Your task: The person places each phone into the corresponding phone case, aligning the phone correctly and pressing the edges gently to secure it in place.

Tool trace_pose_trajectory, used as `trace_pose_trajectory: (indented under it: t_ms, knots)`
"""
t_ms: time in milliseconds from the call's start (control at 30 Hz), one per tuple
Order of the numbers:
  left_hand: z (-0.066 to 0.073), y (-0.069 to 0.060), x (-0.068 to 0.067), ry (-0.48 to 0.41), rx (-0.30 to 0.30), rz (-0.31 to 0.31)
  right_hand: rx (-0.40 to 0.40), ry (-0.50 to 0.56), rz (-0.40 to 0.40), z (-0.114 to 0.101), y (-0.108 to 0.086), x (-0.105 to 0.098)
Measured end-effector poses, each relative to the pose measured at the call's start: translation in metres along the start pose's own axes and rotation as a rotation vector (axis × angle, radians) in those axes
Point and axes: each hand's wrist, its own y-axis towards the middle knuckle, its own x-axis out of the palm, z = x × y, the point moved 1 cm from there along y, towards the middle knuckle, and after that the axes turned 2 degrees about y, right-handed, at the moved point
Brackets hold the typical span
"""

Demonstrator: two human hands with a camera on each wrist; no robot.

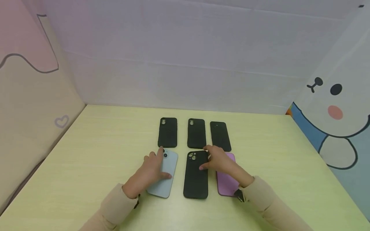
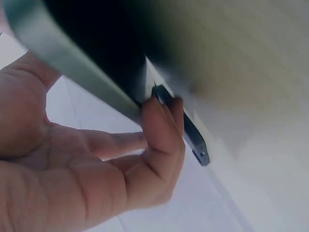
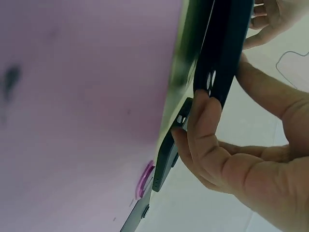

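Observation:
A light blue phone (image 1: 169,168) lies camera side up, with my left hand (image 1: 148,173) gripping it between thumb and fingers. In the left wrist view the phone's pale green edge (image 2: 77,72) and dark underside show, and that edge stands clear of the table. My right hand (image 1: 221,160) pinches the right edge of a black phone case (image 1: 195,184), which has a camera cutout at its top left. Close up, the right wrist view has the fingertips on the case's side wall (image 3: 224,53). Under the right forearm lies a purple phone (image 1: 226,184), partly hidden.
Behind the hands, two black phone cases (image 1: 168,133) (image 1: 197,134) and a slimmer black phone-shaped piece (image 1: 220,136) form a row on the pale yellow table (image 1: 115,134). A white cloth (image 1: 185,80) hangs along the back. Printed panels (image 1: 347,154) stand at the sides.

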Motion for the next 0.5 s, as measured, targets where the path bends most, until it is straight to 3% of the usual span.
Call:
trace_pose_trajectory:
  t_ms: [167, 367, 500]
  knots:
    - [-0.005, 0.001, -0.010, -0.082, 0.042, -0.036, 0.045, 0.050, 0.044, 0.002, -0.002, -0.004]
    - [-0.009, 0.002, -0.016, -0.129, 0.031, -0.073, 0.120, 0.122, 0.074, 0.005, -0.005, -0.005]
    - [-0.012, 0.003, -0.018, -0.151, 0.028, -0.088, 0.106, 0.135, 0.091, 0.006, -0.006, -0.005]
